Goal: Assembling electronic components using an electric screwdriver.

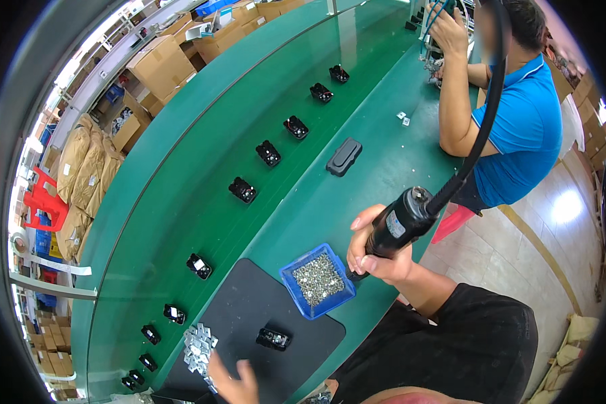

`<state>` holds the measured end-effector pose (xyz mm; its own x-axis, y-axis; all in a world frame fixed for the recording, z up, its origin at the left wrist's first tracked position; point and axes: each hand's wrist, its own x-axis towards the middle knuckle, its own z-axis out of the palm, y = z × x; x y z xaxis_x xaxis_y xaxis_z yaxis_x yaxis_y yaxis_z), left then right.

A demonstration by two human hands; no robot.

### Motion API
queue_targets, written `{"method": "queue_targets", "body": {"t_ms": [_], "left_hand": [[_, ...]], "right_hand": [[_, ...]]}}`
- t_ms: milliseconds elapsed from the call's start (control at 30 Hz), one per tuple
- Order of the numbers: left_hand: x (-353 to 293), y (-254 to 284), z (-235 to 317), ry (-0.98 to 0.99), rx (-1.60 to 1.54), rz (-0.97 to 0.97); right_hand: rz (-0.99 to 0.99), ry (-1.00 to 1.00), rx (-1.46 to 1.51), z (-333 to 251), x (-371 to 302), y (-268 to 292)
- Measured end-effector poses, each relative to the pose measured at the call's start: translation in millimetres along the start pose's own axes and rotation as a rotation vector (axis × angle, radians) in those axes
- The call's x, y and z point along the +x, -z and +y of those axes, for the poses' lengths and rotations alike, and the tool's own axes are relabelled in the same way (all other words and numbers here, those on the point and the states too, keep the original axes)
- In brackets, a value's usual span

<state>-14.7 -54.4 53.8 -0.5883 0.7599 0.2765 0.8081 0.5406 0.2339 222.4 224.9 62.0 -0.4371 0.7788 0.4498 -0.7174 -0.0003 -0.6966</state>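
The black screwdriver's (405, 222) bit is indistinct, the left wrist cropped; left hand (234, 385) splays by metal plates (198, 347), right hand (393, 267) grips the screwdriver

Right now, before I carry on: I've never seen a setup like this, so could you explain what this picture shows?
There's no robot here, just a person's bare hands. The single picture comes from a wide fisheye camera on their head, looking down, so straight edges bend. The right hand grips a black corded tool, apparently a powered driver. The left hand, fingers apart, is at a pile of small metal plates; touching or not, I can't tell. On the black mat lies an open black housing; a blue tray of screws overlaps the mat's edge. Similar housings line the green strip beyond. A co-worker in a blue shirt sits upper right.
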Motion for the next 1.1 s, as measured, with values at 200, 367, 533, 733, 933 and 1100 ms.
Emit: {"method": "queue_targets", "body": {"t_ms": [200, 367, 533, 733, 933, 1100], "left_hand": [[-46.6, -11.0, -85.7, 0.26, 0.263, 0.001], [-67.3, -37.2, -104.1, 0.34, 0.092, 0.149], [-71.2, -34.8, -103.0, 0.364, 0.105, 0.163], [-56.2, -21.4, -55.3, 0.419, 0.029, 0.35], [-13.1, -33.2, 7.3, 0.104, -0.301, 0.251], [-20.9, -52.8, 24.9, 0.035, -0.376, 0.157]], "right_hand": [[0.01, -0.046, 0.008, 2.0, -0.7, -5.1], [0.029, -0.072, 0.008, 5.8, -1.8, -11.4], [0.012, -0.069, -0.005, 4.9, -5.4, -9.9], [0.034, 0.028, -0.087, 16.9, -2.8, -20.9], [-0.066, 0.048, -0.094, 2.8, -11.6, -6.9], [-0.076, 0.0, -0.074, 7.6, -14.0, 0.2]]}}
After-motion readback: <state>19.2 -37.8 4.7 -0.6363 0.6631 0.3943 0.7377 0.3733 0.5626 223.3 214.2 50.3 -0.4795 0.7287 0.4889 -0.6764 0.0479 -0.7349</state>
